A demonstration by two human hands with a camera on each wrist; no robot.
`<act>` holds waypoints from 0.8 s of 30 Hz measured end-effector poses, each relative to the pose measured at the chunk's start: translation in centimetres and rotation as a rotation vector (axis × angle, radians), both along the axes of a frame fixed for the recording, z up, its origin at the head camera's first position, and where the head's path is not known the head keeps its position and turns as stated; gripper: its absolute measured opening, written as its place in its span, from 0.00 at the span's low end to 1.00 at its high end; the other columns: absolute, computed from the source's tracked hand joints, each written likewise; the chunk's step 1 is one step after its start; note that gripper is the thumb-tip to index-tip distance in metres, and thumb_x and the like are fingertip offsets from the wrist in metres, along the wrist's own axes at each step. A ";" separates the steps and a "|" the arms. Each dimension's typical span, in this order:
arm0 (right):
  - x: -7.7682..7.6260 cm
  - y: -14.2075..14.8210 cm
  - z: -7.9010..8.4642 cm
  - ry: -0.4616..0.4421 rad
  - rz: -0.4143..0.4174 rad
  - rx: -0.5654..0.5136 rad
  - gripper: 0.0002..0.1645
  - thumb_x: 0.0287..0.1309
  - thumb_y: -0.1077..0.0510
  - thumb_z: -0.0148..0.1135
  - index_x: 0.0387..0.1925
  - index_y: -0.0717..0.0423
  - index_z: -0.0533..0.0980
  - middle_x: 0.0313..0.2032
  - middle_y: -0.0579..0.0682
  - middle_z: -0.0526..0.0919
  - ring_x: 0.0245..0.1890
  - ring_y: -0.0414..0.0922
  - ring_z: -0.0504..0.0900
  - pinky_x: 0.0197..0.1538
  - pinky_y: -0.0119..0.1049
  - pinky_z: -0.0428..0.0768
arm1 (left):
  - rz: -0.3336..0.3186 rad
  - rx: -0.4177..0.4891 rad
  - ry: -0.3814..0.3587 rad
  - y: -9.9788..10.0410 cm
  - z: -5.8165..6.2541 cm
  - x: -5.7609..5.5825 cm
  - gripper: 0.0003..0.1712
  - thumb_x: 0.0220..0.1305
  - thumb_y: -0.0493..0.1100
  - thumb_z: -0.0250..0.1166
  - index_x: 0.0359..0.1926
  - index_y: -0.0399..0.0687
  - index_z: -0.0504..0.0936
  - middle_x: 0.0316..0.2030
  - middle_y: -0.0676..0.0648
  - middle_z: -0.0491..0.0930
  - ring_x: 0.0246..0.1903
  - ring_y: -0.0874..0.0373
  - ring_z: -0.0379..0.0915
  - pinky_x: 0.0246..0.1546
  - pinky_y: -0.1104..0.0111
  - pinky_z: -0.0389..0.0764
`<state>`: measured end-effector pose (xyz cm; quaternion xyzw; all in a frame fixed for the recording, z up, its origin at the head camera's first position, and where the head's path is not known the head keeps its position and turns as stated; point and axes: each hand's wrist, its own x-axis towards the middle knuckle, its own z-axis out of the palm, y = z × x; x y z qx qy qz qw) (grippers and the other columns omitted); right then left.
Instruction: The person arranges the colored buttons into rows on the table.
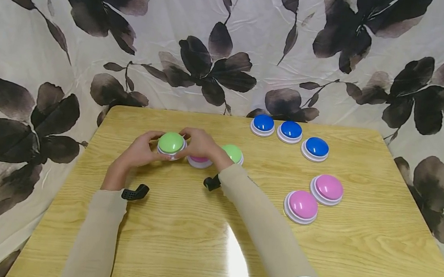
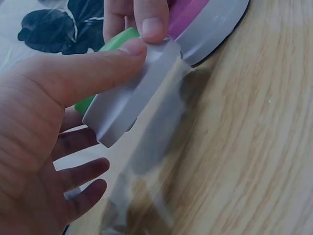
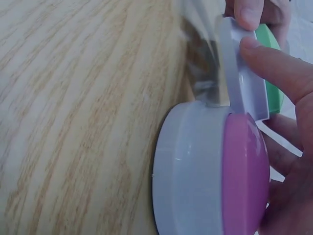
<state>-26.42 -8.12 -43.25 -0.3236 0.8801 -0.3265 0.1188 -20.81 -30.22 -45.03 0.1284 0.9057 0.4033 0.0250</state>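
Note:
A green push button [image 1: 171, 142] with a white round base is held between both hands, slightly above the table. My left hand [image 1: 140, 150] pinches its left side, the thumb on the white base [image 2: 134, 95] in the left wrist view. From the opposite side my right hand [image 1: 202, 144] grips the same base, its thumb near the left one. Just right of it, a pink push button [image 3: 244, 171] stands on the table under the right hand, partly hidden in the head view. A second green button [image 1: 232, 153] sits behind the right wrist, partly covered.
Three blue buttons [image 1: 291, 130] stand along the back right of the wooden table [image 1: 173, 240]. Two pink buttons [image 1: 302, 204] sit nearer, right of the right forearm. A floral cloth [image 1: 156, 27] hangs behind the table's back edge.

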 end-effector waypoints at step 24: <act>-0.9 0.0 -1.5 -0.040 -0.003 0.041 0.45 0.33 0.38 0.81 0.57 0.47 0.78 0.47 0.41 0.83 0.46 0.36 0.78 0.51 0.33 0.73 | 0.006 -0.052 -0.072 -0.3 -1.2 -0.2 0.51 0.46 0.57 0.78 0.65 0.37 0.68 0.61 0.39 0.69 0.64 0.44 0.61 0.65 0.49 0.60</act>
